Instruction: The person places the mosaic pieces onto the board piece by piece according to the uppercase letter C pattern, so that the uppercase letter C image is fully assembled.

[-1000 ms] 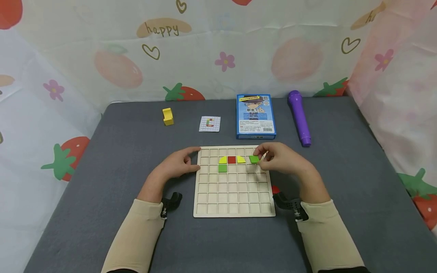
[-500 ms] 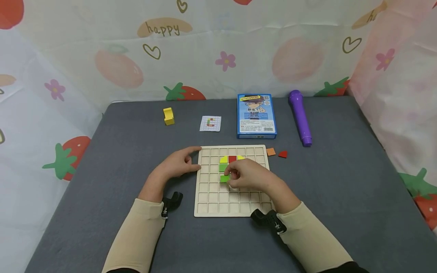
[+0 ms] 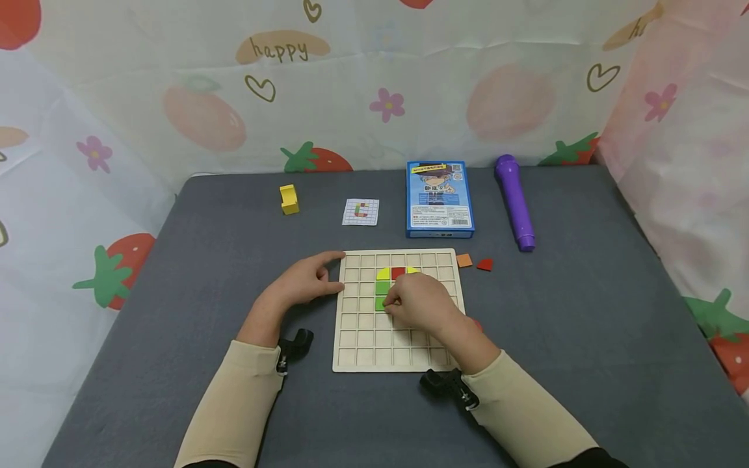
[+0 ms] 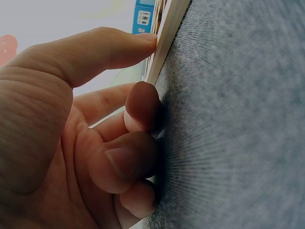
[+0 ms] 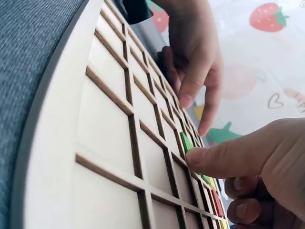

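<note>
Green square tile (image 3: 380, 303): lying in a cell of the wooden grid board (image 3: 357, 348), third row from the far edge, directly below a second green tile (image 3: 381, 288); partly hidden under fingertips. Best seated by pressing flat and evenly, edges squared to the cell walls, no tilt.

Right hand (image 3: 424, 302): over the board's middle, grip lightly curled, forefinger (image 5: 224, 156) pressing on the tile's near edge; tile at the fingertip, left of the knuckles.

Left hand (image 3: 304, 281): bracing the board's left edge, thumb and fingers (image 4: 138, 102) relaxed against the rim, gripping nothing.

Above: yellow quarter-round tile (image 3: 383, 273), red tile (image 3: 398, 272).

On grey tabletop (image 3: 585, 312), well apart: orange tile (image 3: 464, 260), red triangle (image 3: 484, 264), pattern card (image 3: 360, 212), blue box (image 3: 439, 198), purple toy microphone (image 3: 513, 201), yellow block (image 3: 288, 199).
</note>
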`<state>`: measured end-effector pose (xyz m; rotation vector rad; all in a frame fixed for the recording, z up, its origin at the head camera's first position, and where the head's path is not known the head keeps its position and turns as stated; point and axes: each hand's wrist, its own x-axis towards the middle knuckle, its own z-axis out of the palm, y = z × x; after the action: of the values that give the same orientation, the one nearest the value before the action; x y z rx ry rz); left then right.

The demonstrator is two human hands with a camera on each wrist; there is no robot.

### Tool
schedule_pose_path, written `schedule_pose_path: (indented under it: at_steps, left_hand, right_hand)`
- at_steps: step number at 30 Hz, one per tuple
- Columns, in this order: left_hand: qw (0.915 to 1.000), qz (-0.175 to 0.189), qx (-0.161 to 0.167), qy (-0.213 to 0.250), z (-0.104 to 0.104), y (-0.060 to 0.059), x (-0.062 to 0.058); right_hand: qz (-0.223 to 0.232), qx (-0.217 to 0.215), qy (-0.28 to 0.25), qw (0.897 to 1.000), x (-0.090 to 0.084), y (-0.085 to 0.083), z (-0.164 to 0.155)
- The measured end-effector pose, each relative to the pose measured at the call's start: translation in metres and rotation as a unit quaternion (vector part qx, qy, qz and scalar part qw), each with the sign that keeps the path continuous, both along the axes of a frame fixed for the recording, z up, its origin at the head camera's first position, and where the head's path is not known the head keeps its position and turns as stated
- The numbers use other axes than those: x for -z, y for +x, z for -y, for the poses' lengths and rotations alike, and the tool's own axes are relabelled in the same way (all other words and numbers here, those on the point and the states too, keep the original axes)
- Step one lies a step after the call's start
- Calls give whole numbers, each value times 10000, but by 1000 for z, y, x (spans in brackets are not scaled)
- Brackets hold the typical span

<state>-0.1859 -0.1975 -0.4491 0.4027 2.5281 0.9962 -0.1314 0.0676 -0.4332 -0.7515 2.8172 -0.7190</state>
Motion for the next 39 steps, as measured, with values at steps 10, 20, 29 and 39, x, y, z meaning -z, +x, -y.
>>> schedule_pose_path:
  at_steps: [10,20,29,39]
  left_hand:
    - [10000,73,-33,3,1,2,1]
    - [10000,47,-20,-37,-1,1,-1]
    - [9999,74,-60,-109,-1,0,0]
    - [9999,59,-17,-115,-1,-1,0]
  right_hand:
    - [657,-3,-378,9971,-8,-8,-17]
    - [702,956,-901,9889,-26,-24,-70]
    - [863,1609,-868,9794,-27,-35,-120]
    - [725,2568,143,9636,-9,-37,-146]
